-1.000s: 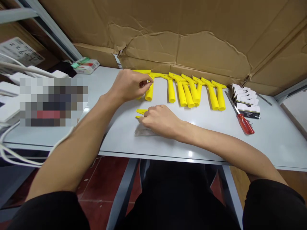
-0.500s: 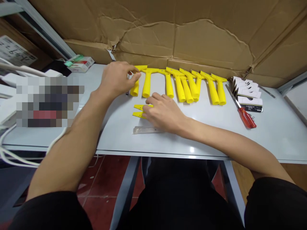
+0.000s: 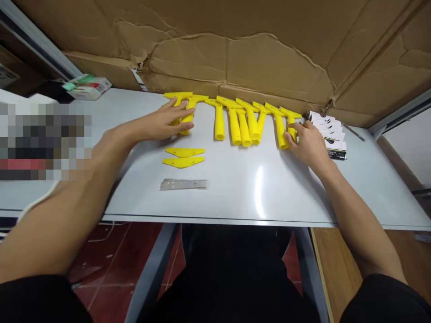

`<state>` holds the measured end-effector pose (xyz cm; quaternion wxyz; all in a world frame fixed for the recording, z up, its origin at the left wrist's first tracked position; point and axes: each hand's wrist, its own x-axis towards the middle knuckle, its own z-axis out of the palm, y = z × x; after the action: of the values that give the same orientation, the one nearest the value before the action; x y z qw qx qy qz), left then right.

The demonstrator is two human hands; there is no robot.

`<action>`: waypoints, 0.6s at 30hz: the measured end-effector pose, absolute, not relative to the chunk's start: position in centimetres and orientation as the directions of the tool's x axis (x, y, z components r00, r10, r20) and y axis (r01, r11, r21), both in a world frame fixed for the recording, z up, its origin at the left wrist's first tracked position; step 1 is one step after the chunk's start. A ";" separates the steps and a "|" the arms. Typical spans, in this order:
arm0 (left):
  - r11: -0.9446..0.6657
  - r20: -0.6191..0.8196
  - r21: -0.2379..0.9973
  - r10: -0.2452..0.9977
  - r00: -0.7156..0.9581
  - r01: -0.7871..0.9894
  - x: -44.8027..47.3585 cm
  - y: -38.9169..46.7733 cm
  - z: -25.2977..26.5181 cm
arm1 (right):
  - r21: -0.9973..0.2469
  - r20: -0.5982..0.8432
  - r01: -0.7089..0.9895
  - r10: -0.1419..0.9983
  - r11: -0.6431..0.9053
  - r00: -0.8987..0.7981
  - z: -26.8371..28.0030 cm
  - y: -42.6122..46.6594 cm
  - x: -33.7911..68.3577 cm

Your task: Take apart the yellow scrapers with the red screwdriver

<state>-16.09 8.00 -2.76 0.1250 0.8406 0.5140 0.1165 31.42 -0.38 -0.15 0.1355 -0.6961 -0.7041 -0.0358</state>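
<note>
Several yellow T-shaped scraper handles [image 3: 219, 123] lie in a row along the back of the white table. My left hand [image 3: 164, 122] rests at the row's left end, fingers spread over the two leftmost handles and partly hiding them. At the right end, my right hand [image 3: 309, 142] touches the last handle [image 3: 291, 117], with thumb and bent forefinger apart across it. In front of the left handles are two flat yellow plates [image 3: 184, 157], each with small holes. Nearer the front edge lies a thin strip in clear wrapping [image 3: 183, 184].
White-and-black small boxes [image 3: 332, 132] are fanned out beyond my right hand. A green-and-white box [image 3: 88, 87] stands at the back left. Cardboard [image 3: 256, 63] walls off the back. A pixelated patch covers things at far left.
My right hand has left the yellow plates and moved right to the last handle. The left hand has flattened onto the left handles. The view has shifted right; the red screwdriver is now hidden.
</note>
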 end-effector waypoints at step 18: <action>-0.472 0.140 0.396 0.879 0.456 0.788 -15.9 7.0 -1.0 | -0.419 0.442 0.906 0.884 0.052 0.153 1.1 -0.8 30.7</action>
<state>-15.95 6.97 -1.01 0.1382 0.8419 0.4951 0.1645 30.69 -0.77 1.10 0.3213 -0.6881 -0.6503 -0.0176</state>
